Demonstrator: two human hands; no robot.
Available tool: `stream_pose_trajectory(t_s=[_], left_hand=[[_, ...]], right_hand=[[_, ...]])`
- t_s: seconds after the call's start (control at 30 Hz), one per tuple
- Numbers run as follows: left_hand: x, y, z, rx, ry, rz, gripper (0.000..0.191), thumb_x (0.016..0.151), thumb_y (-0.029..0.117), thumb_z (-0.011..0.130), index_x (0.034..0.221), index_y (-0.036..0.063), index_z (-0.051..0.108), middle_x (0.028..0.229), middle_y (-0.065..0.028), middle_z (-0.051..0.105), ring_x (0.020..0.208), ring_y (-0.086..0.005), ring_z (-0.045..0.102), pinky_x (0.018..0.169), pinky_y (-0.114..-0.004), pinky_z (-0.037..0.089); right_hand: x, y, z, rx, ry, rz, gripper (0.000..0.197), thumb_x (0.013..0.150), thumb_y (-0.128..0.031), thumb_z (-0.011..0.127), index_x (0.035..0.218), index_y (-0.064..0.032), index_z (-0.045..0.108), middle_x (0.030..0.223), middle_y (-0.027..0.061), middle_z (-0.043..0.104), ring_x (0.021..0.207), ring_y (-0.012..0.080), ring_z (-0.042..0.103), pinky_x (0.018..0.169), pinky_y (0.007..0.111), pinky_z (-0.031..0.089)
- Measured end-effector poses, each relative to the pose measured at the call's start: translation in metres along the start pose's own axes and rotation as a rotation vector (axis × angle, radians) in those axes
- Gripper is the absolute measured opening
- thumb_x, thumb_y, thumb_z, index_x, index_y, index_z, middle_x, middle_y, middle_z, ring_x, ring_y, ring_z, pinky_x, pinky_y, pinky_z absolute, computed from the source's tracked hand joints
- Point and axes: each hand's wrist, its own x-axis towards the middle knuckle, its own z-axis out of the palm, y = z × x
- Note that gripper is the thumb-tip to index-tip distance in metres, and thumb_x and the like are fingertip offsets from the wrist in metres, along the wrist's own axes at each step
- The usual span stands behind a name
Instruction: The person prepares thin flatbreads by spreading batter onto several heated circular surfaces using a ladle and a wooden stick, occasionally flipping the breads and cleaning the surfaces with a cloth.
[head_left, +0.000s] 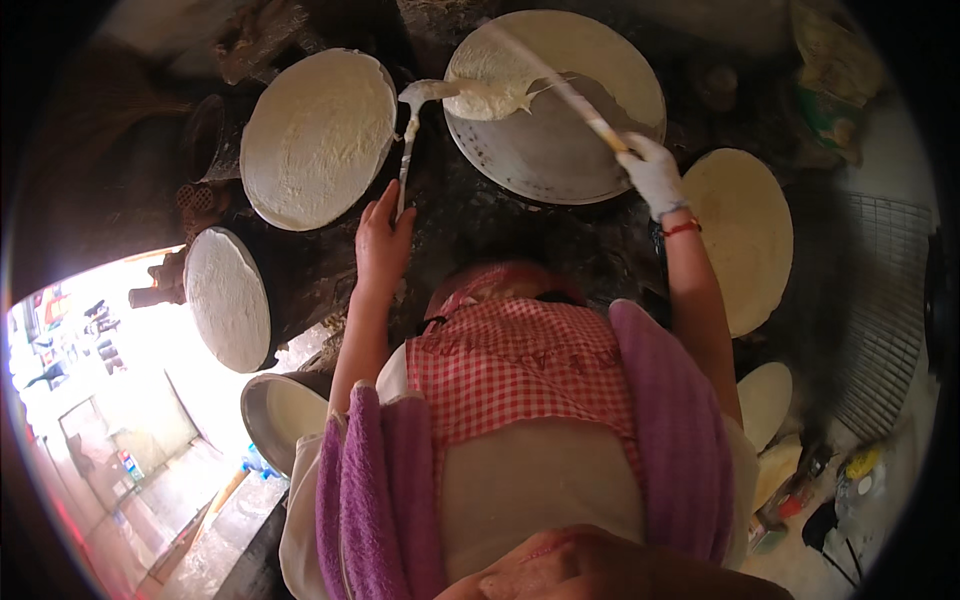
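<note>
My left hand (384, 244), bare, grips the thin handle of a batter-coated ladle or scraper (420, 101), whose head meets a thick mass of pale batter (491, 97) over the top round griddle (517, 157). In a white glove, my right hand (651, 171) holds a long wooden stick or spreader (562, 86), blurred along its length, slanting up across the same griddle. Batter covers this griddle's upper part; its lower part shows bare grey metal. Left of the ladle, a griddle bears a full pale sheet of batter (319, 139).
More round griddles carry pale batter sheets, at the left (227, 300) and right (739, 240). A metal basin (281, 420) with pale contents stands by my left elbow. A wire rack (881, 300) lies at the far right. A dark cylindrical container (214, 139) is at the upper left.
</note>
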Motion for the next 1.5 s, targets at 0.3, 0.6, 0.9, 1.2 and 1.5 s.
stream_pose_trajectory(t_s=[0.3,0.6,0.9,1.2,1.5], left_hand=[[-0.072,0.006,-0.017,-0.060,-0.145,-0.011,0.051,0.084,0.013,0.068,0.133,0.0048,0.056,0.094,-0.0190,0.060,0.085,-0.0351,0.061,0.076,-0.042,0.049],[-0.048,-0.009,0.021,-0.757,-0.505,-0.064,0.047,0.089,0.011,0.068,0.133,0.0022,0.056,0.085,-0.0060,0.064,0.070,-0.0159,0.060,0.065,-0.031,0.049],[-0.076,-0.073,-0.071,-1.380,-0.201,-0.369,0.031,0.104,0.022,0.044,0.129,0.0034,0.050,0.066,0.0011,0.040,0.043,-0.0054,0.032,0.035,-0.022,0.027],[-0.134,-0.150,-0.098,-1.320,0.112,-0.500,0.029,0.105,0.026,0.045,0.124,0.0049,0.052,0.064,0.0031,0.035,0.043,-0.0055,0.027,0.037,-0.022,0.023],[-0.123,-0.085,-0.103,-1.426,0.203,-0.378,0.030,0.104,0.026,0.047,0.123,0.0028,0.054,0.061,0.0046,0.029,0.044,-0.0051,0.025,0.038,-0.022,0.021]], right_hand=[[-0.118,0.026,0.021,-0.108,-0.112,-0.073,0.031,0.086,-0.007,0.062,0.116,-0.0026,0.066,0.094,0.0066,0.068,0.075,0.0122,0.061,0.065,0.028,0.049],[-0.225,0.136,0.140,0.315,0.275,0.453,0.035,0.083,-0.021,0.071,0.111,-0.0027,0.062,0.088,0.0094,0.066,0.082,0.0223,0.066,0.070,0.035,0.054],[-0.082,-0.057,0.255,0.882,-0.154,0.312,0.032,0.099,-0.032,0.052,0.115,-0.0043,0.058,0.070,-0.0010,0.052,0.050,0.0068,0.047,0.044,0.022,0.039],[-0.194,-0.002,0.214,0.829,0.095,0.497,0.044,0.094,-0.045,0.060,0.107,-0.0030,0.063,0.063,-0.0018,0.048,0.045,0.0077,0.041,0.040,0.023,0.031],[-0.148,0.084,0.046,0.478,0.153,0.502,0.039,0.095,-0.045,0.054,0.094,-0.0078,0.066,0.066,0.0105,0.065,0.054,0.0247,0.063,0.047,0.038,0.049]])
